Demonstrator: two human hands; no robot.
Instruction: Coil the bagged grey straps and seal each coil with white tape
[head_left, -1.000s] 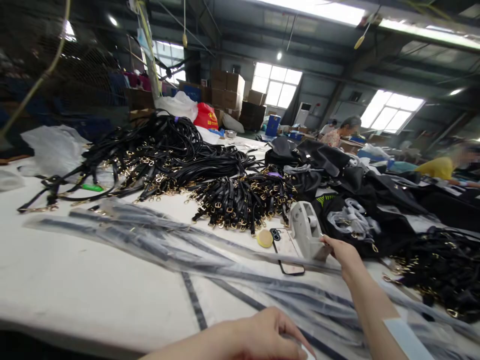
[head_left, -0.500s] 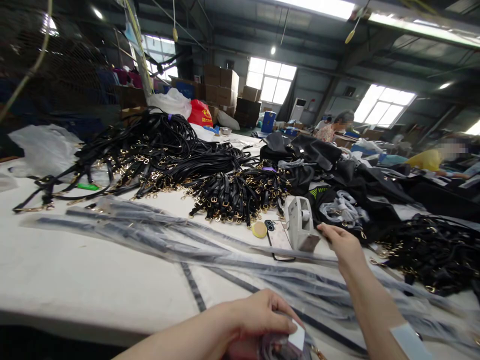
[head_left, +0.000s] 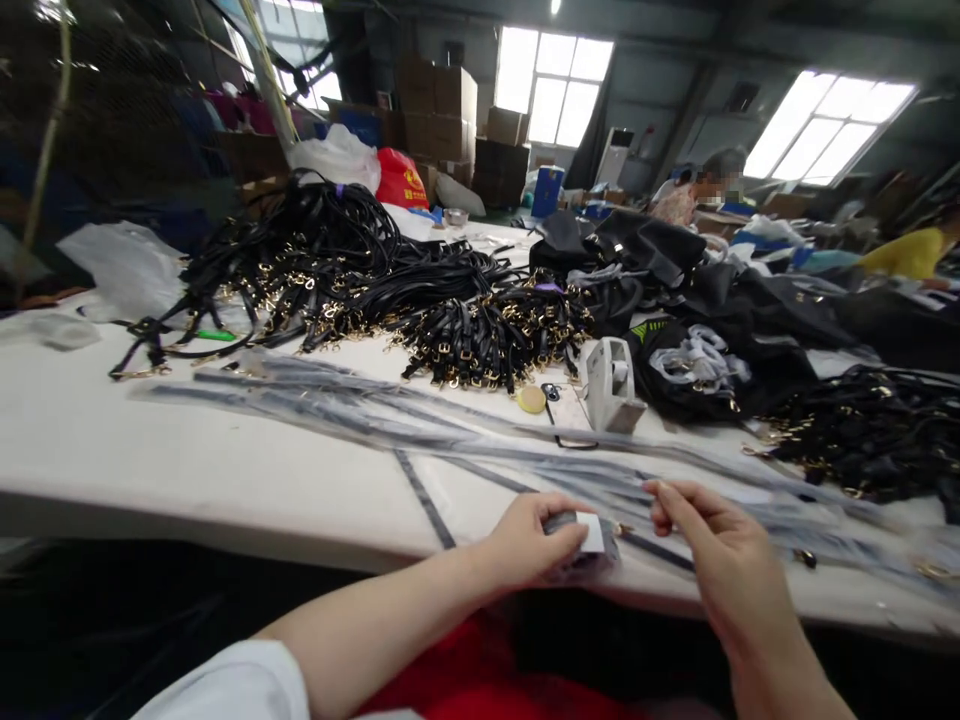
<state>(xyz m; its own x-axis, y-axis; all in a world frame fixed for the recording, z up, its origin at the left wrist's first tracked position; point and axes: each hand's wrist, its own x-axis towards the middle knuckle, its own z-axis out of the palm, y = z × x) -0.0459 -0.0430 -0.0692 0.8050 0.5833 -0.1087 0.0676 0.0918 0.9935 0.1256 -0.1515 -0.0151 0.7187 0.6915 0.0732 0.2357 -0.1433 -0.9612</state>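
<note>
Near the table's front edge, my left hand (head_left: pixel 536 540) is closed around a plastic-wrapped bundle (head_left: pixel 581 570) with a white label (head_left: pixel 591 533) on it. Its contents look dark and I cannot make them out. Just to the right, my right hand (head_left: pixel 724 535) has thumb and fingertips pinched together; anything between them is too small to tell. Between the hands lies a small gold clasp (head_left: pixel 624 528). Beyond them stands a pale tape dispenser (head_left: pixel 611 385), beside a phone in a light case (head_left: pixel 568 413) and a round yellow-rimmed disc (head_left: pixel 532 400).
Long black straps in clear plastic sleeves (head_left: pixel 360 425) stretch across the white table (head_left: pixel 300 500). Heaped behind them are black straps with gold buckles (head_left: pixel 469 345). Dark bags (head_left: pixel 697 270) and more black straps (head_left: pixel 877 425) lie at right. People sit farther back.
My right hand has come from beside the tape dispenser back toward the bundle in my left hand. The camera view has tilted down, showing more of the table's front edge.
</note>
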